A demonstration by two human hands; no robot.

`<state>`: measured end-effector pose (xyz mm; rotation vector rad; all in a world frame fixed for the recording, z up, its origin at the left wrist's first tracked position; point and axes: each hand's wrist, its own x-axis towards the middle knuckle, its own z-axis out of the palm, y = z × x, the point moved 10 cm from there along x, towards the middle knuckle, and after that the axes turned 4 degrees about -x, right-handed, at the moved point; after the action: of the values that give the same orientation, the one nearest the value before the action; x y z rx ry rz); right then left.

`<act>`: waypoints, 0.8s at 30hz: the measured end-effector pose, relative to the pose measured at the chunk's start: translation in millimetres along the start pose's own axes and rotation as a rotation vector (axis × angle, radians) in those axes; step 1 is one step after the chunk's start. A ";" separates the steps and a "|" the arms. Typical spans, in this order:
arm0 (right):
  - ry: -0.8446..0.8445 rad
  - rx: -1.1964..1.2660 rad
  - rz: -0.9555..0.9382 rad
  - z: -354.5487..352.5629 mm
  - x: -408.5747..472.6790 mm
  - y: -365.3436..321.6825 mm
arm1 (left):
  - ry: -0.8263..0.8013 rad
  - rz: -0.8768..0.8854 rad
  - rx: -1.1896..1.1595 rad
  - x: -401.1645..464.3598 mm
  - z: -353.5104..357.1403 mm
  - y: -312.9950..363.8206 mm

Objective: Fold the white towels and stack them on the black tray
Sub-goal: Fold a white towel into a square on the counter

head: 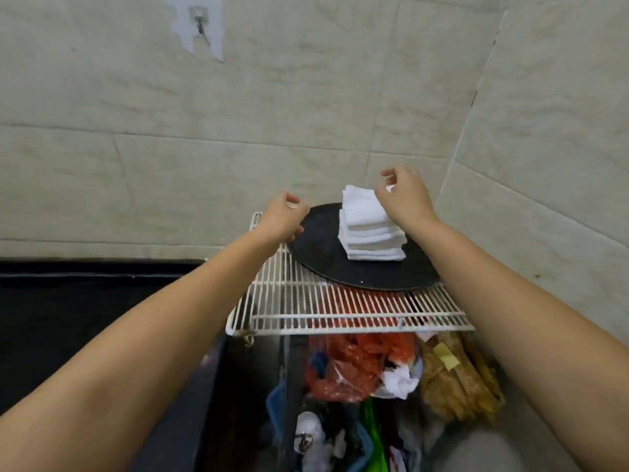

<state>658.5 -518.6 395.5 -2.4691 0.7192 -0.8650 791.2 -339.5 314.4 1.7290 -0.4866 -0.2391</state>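
white towels stacked on black tray (round) | right hand above

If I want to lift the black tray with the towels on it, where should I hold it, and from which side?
Probably grip the black tray by its rim at opposite left and right edges, with both hands. It is round, flat and handle-free, and the stack of folded white towels sits right of centre, so a one-sided grip could tip it. The near edge overhangs the wire rack least.

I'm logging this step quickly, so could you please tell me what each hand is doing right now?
Left hand: loosely curled, holding nothing, over the tray edge.
Right hand: loosely curled, holding nothing, beside the top of the towel stack.
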 end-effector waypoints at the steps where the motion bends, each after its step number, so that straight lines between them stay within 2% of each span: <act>1: -0.033 -0.016 -0.080 10.5 -15.1 -22.0 | 0.045 0.022 -0.004 -20.4 -17.6 -2.3; 4: -0.206 -0.084 -0.292 59.5 -75.4 -84.6 | 0.144 0.055 0.052 -87.2 -67.2 -19.5; 9: -0.421 -0.073 -0.552 142.5 -202.6 -178.3 | 0.319 -0.009 0.218 -204.9 -172.4 -71.6; 17: -0.779 -0.051 -0.926 246.1 -463.1 -334.9 | 0.686 -0.321 0.314 -435.5 -375.1 -177.0; 20: -0.840 0.004 -1.073 270.0 -563.1 -403.1 | 0.821 -0.436 0.336 -527.1 -448.5 -207.6; 24: -0.888 0.105 -1.194 296.8 -686.1 -491.7 | 0.873 -0.583 0.452 -641.7 -538.3 -237.4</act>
<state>556.1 333.9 143.6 -2.6361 -1.1411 0.0079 489.9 457.1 133.8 2.1712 0.6577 0.2459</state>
